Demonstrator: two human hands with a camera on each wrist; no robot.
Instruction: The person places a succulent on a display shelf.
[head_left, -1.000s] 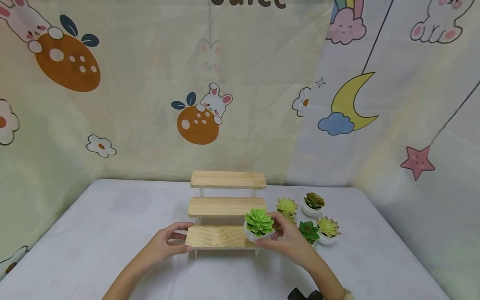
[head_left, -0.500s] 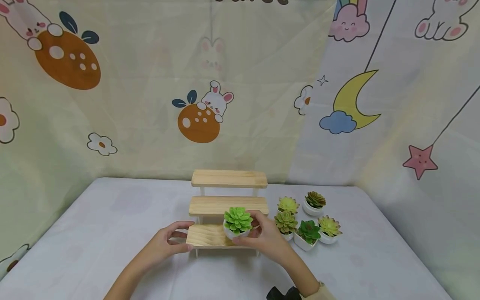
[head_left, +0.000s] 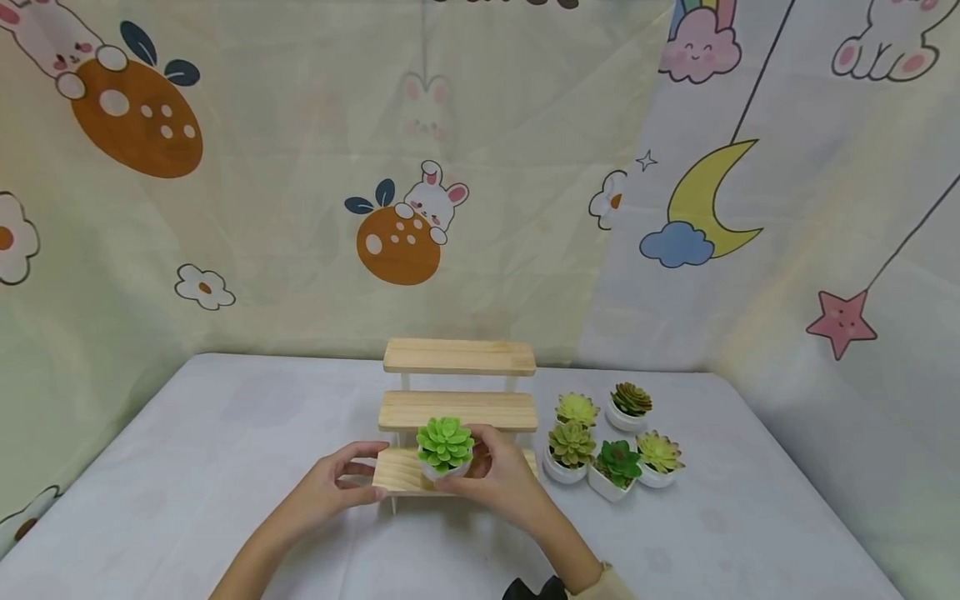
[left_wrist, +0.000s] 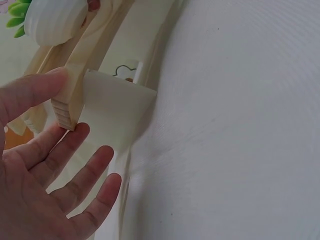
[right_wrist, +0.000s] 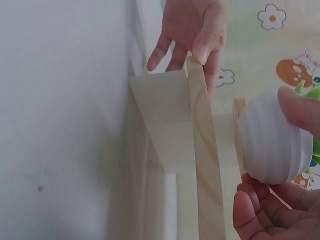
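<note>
My right hand (head_left: 501, 475) holds a bright green potted succulent (head_left: 446, 444) upright, thumb and fingers on its pot. The ridged white pot (right_wrist: 275, 140) shows in the right wrist view, with a gap between it and the lowest board. That board (head_left: 401, 471) belongs to a three-tier wooden display stand (head_left: 457, 411) with pale supports. At the stand's left, my left hand (head_left: 339, 481) pinches the end of the lowest board between thumb and index finger. In the left wrist view the other fingers (left_wrist: 97, 200) of this hand spread away from the wood.
To the right of the stand, several potted succulents cluster on the white-covered table (head_left: 247, 467): yellow-green (head_left: 660, 452), dark green (head_left: 618, 463) and brownish (head_left: 632, 400) ones among them. Behind the table hangs a printed cloth backdrop (head_left: 300, 167).
My right hand has carried the green succulent leftward along the lowest board, from its right end to near its middle. The left hand keeps its place at the board's left end.
</note>
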